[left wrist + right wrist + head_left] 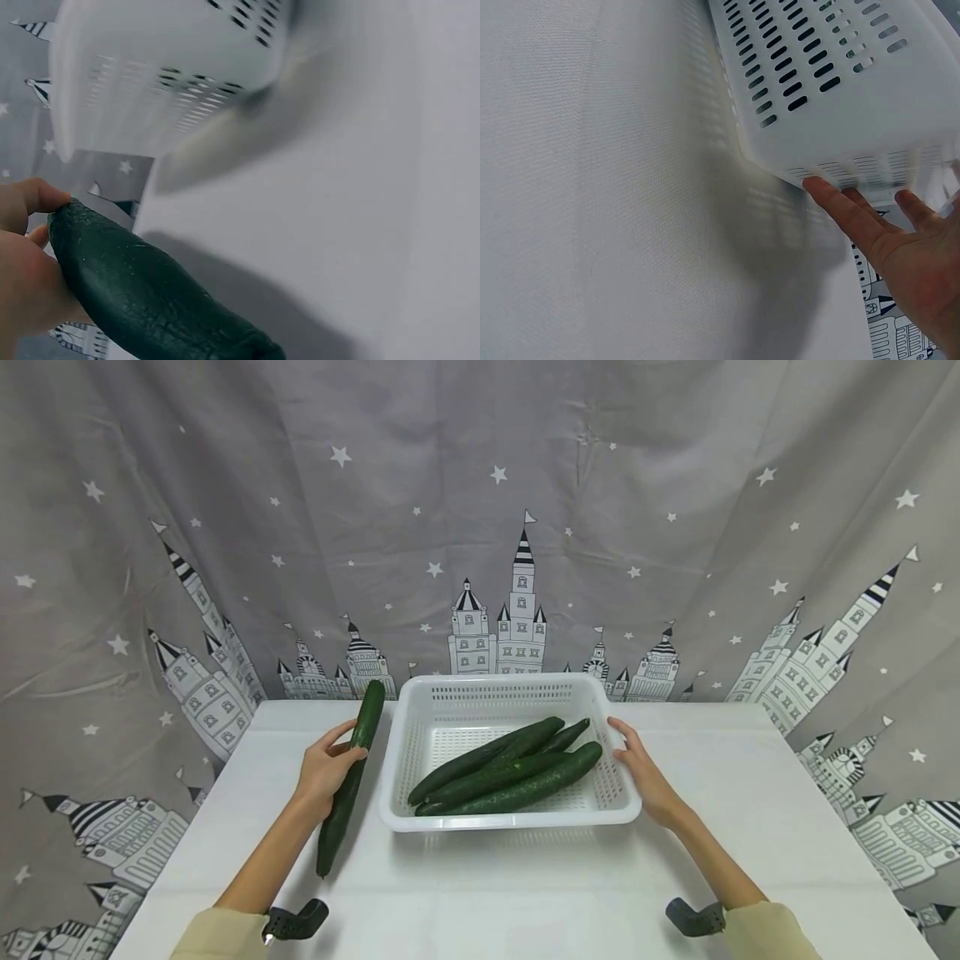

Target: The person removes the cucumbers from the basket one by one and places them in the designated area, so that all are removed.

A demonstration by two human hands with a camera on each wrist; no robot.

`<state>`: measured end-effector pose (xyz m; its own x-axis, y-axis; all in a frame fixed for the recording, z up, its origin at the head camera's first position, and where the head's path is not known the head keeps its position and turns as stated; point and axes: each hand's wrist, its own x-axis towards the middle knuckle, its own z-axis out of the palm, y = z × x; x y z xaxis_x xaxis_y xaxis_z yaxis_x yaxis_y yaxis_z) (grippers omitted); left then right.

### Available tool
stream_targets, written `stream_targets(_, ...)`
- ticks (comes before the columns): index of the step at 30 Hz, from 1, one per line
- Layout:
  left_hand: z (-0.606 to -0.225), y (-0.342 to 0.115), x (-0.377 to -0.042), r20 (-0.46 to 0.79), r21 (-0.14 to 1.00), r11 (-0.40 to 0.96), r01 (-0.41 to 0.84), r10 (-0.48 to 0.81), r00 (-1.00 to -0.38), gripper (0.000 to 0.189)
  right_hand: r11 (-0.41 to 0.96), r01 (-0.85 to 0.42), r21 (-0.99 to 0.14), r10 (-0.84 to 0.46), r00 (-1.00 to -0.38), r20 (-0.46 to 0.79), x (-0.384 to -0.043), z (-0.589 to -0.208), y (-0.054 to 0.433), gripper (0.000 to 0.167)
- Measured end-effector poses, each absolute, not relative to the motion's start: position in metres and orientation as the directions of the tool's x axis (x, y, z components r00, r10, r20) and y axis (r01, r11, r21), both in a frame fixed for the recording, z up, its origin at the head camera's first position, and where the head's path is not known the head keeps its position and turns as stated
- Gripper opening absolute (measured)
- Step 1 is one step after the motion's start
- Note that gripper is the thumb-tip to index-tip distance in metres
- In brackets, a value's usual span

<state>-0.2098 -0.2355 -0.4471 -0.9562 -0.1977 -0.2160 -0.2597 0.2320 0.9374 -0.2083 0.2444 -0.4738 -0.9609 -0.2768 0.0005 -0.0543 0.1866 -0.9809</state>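
Observation:
My left hand (326, 774) grips a long dark green cucumber (348, 789) around its middle, left of the basket. The cucumber slants with its far end up by the table's back edge. In the left wrist view the cucumber (150, 292) fills the lower left, with a fingertip on its skin. A white perforated plastic basket (517, 819) stands at the table's middle. Several cucumbers (525, 793) lie side by side in it. My right hand (647, 781) is at the basket's right end, its extended fingers (847, 214) against the perforated wall in the right wrist view.
A white cloth covers the table (525, 893). Behind and around it hangs a grey curtain (480, 527) printed with castles and stars. A black wrist mount (296, 920) sticks out by the left sleeve, another black mount (695, 917) by the right.

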Motion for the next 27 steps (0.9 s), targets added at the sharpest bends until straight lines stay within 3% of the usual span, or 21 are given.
stream_targets(27,-0.485,-0.246,-0.204,-0.268,0.900,0.299,-0.318,-0.196,-0.943,0.061,0.189,-0.054,-0.980,-0.269,-0.963,0.001,-0.210,-0.475,0.247,0.055)
